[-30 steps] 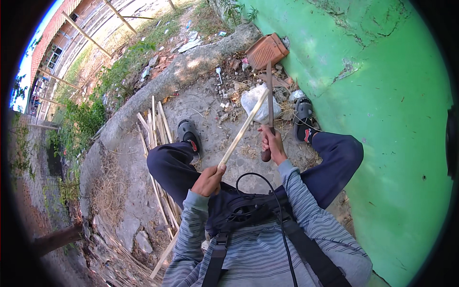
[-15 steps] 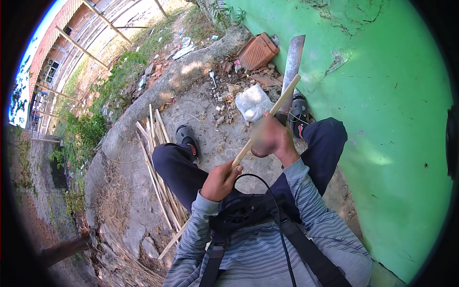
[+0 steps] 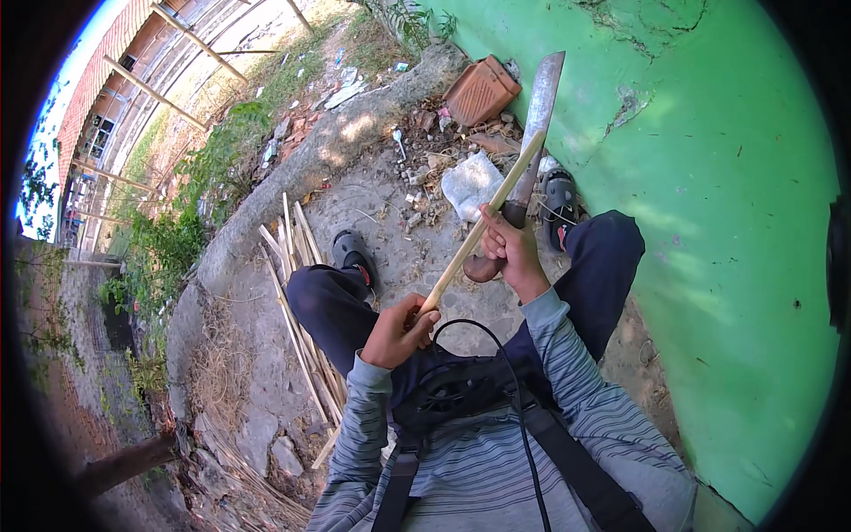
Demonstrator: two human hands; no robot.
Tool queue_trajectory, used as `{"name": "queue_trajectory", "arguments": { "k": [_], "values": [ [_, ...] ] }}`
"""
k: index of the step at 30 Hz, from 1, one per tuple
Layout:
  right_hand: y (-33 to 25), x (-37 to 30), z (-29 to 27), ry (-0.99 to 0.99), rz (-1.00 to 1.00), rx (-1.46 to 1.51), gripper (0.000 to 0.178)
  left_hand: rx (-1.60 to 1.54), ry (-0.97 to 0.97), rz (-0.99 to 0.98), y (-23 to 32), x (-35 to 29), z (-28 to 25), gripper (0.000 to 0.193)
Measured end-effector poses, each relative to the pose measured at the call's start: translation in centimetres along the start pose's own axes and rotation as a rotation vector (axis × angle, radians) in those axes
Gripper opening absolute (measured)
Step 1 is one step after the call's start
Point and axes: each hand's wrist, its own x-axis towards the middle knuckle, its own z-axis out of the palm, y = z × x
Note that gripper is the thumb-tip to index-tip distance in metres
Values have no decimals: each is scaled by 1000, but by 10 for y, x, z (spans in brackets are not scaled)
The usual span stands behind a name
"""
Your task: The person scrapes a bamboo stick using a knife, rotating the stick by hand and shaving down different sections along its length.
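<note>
My right hand (image 3: 516,253) is wrapped round the handle of a machete (image 3: 543,97), its long grey blade pointing up and away. The curved brown butt of the handle (image 3: 483,269) sticks out below the fingers. A pale bamboo strip (image 3: 474,239) slants alongside, its far end against the blade. Fingertips of my right hand also touch this strip. Lower down, my left hand (image 3: 399,330) is closed round the strip, thumb on top. What looks like its near end shows past my left forearm.
Several pale strips (image 3: 292,239) lie on the ground by my left knee. A clear plastic bag (image 3: 472,186) and an orange-brown clay-coloured container (image 3: 481,91) lie ahead. A green wall (image 3: 709,266) rises close on the right. A low concrete ridge (image 3: 248,199) curves round the left.
The strip and machete have both tilted more upright. My right hand has shifted slightly right and its fingers now show clearly. My left hand has moved a little left and stays on the strip.
</note>
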Motion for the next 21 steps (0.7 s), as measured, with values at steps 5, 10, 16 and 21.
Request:
{"name": "queue_trajectory", "arguments": {
  "k": [5, 10, 16, 21],
  "values": [
    [7, 12, -1, 72, -50, -60, 22, 693, 204, 55, -18, -1, -2, 32],
    [13, 7, -2, 155, -57, -171, 26, 698, 398, 169, -31, 2, 11, 36],
    [51, -5, -26, 125, -375, -902, 28, 650, 452, 148, -46, 21, 5, 36],
    [76, -20, -25, -58, -289, -1180, 21, 679, 357, 139, -70, 37, 4, 47]
  ]
}}
